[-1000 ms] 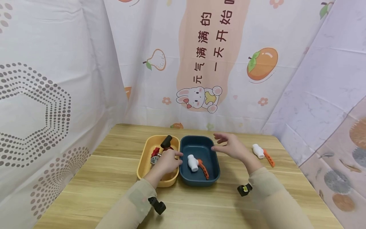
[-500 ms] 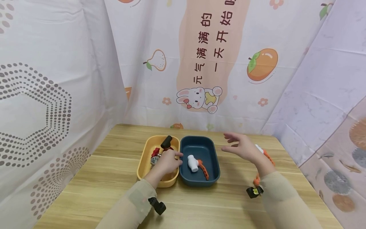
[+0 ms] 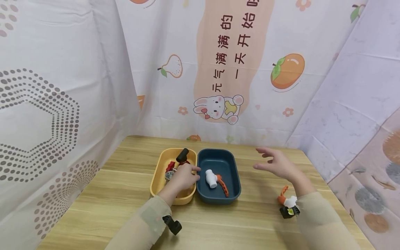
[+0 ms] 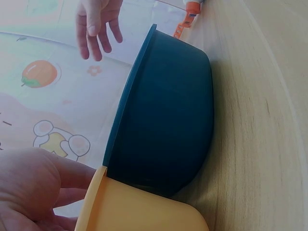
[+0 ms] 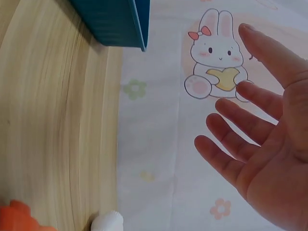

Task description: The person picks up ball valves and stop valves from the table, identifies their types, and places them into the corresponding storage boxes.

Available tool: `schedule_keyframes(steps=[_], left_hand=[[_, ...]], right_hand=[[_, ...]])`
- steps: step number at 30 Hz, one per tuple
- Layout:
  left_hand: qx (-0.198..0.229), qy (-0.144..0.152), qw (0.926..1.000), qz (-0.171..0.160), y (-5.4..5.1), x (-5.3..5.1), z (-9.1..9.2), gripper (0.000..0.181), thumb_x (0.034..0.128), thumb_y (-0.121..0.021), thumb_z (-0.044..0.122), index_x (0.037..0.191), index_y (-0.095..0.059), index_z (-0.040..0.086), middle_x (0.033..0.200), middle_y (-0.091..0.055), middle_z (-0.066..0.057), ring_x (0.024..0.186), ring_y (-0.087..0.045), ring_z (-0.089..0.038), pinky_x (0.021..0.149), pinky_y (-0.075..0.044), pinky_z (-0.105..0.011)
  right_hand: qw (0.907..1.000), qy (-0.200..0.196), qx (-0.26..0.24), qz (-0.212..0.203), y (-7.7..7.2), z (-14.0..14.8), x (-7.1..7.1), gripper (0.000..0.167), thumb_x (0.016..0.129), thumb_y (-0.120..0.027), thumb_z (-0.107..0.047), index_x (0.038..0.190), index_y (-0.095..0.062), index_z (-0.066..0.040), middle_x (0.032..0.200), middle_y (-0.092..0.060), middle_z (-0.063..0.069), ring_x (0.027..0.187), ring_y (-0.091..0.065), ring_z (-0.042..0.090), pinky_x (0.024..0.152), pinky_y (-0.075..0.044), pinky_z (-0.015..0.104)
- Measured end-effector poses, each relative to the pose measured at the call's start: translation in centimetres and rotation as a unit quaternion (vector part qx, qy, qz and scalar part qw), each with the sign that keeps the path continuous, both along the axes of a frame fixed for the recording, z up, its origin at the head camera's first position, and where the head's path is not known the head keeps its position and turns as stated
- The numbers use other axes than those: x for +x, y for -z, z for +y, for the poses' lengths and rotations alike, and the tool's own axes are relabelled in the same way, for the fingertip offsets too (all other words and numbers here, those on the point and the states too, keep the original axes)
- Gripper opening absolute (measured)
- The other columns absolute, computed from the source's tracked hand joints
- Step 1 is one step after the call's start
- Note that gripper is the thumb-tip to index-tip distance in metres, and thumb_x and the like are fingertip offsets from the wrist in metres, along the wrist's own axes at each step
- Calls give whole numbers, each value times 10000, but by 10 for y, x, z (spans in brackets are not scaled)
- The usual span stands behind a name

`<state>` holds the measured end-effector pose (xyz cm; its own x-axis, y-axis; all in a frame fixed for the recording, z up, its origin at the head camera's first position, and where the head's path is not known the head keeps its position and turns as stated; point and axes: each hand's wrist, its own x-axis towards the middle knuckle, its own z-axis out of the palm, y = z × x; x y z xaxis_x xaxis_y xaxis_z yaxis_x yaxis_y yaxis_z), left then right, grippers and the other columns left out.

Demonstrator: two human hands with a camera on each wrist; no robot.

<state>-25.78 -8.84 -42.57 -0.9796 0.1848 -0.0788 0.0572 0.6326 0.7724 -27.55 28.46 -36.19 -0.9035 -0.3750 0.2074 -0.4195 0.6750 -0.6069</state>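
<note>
My left hand (image 3: 184, 176) is held over the yellow tray (image 3: 155, 177), fingers relaxed and reaching past its right rim; whether they touch the rim I cannot tell. Partly hidden beneath it lie metal valve parts (image 3: 169, 175), a red handle (image 3: 170, 166) and a black handle (image 3: 182, 155). In the adjoining blue tray (image 3: 235, 166) rests a white ball valve (image 3: 211, 178) with an orange lever. My right hand (image 3: 276, 163) hovers right of that tray, fingers spread, holding nothing. Below its wrist another white-and-orange ball valve (image 3: 286, 200) lies on the table, partly covered by the wrist camera.
Both trays stand side by side on a wooden table (image 3: 103, 180). A printed curtain (image 3: 175, 121) hangs behind the table, with more cloth at both sides. In the right wrist view, an orange part (image 5: 19, 216) and a white end (image 5: 108, 221) show at the lower edge.
My right hand has moved right, away from the blue tray. The far-right valve is now hidden behind it, and a nearer valve has come into view. My left hand stays in place.
</note>
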Motion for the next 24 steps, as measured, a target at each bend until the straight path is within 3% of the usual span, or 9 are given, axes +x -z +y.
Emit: schedule_keyframes(steps=[24], left_hand=[[3, 6, 10000, 3, 0, 1, 1, 343, 967, -692, 109, 1307, -697, 66, 1283, -655, -162, 478, -543, -166, 476, -441, -245]], right_hand=[[9979, 164, 615, 70, 4, 46, 20, 797, 854, -826, -428, 1463, -514, -21, 1455, -516, 235, 1243, -528, 493, 925, -513, 636]])
